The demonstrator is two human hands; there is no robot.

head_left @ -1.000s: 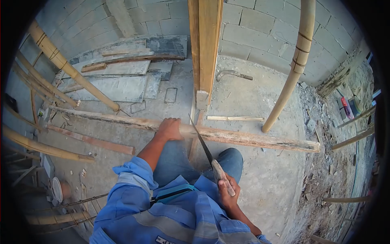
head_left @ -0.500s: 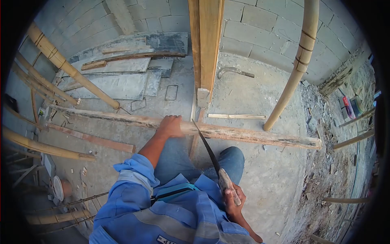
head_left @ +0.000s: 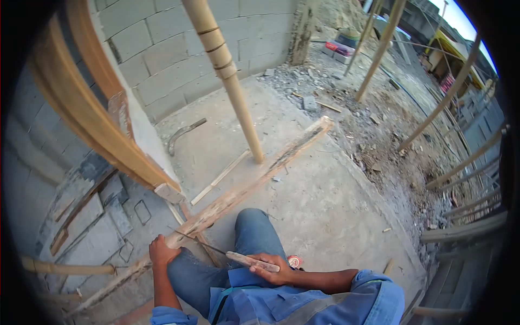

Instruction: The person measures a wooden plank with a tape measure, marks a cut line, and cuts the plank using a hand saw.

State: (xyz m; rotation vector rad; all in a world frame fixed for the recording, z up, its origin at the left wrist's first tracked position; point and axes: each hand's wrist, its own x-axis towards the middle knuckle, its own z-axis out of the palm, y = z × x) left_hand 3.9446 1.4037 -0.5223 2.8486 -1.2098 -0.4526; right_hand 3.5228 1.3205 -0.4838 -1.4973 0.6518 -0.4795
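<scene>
A long, rough wooden beam [head_left: 227, 201] runs diagonally across in front of my knees. My left hand [head_left: 163, 252] presses down on it, with fingers curled over its side. In my right hand [head_left: 272, 271] is the pale, worn wooden handle of a handsaw [head_left: 246, 260]. The saw's narrow dark blade slants up to the left, its tip at the beam just right of my left hand. Whether the teeth sit in a cut is too small to tell. Under the beam, a thinner wooden piece [head_left: 207, 250] crosses between my legs.
A bamboo pole [head_left: 232, 92] stands just beyond the beam. Upright timber [head_left: 127, 146] rises at left, near a thin wood strip [head_left: 219, 177] and a curved metal bar [head_left: 181, 134]. Rubble [head_left: 374, 146] borders the concrete floor at right. Boards [head_left: 81, 222] lie at far left.
The view has swung to the right, showing more rubble and bamboo poles. My left hand stays on the beam, and my right hand still holds the saw with its tip at the beam.
</scene>
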